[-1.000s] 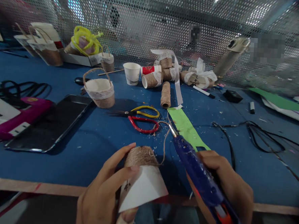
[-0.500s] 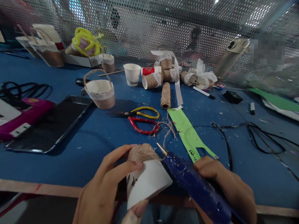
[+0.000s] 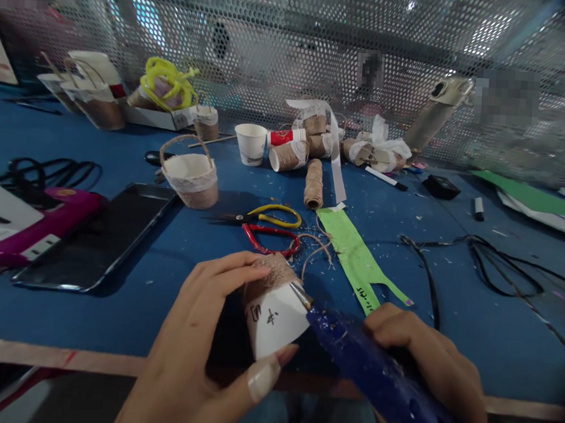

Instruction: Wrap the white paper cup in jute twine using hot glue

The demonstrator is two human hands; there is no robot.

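Observation:
My left hand (image 3: 208, 334) grips a white paper cup (image 3: 280, 317) lying tilted, with brown twine (image 3: 272, 271) wound round one end and dark writing on its bare side. A pale wrap covers part of my left thumb. In my right hand (image 3: 431, 354) is a blue hot glue gun (image 3: 364, 363). Its metal nozzle points at the cup, by the border between twine and bare paper; whether it touches I cannot tell. A loose twine strand runs from the cup towards the twine spool (image 3: 314, 185). Scissors (image 3: 267, 222) with yellow and red handles lie just beyond the cup.
A small twine-covered basket (image 3: 191, 180) and a dark tray (image 3: 103, 239) stand on the left. A green paper strip (image 3: 356, 257) lies near my right hand, with a black cable (image 3: 480, 262) further right. Finished-looking cups, a bottle (image 3: 436, 112) and a mesh screen (image 3: 282, 52) line the back.
My left hand has turned the cup so more writing shows, and its twine end sits slightly higher. The glue gun's nozzle has shifted from beside the twine onto or over the cup's side.

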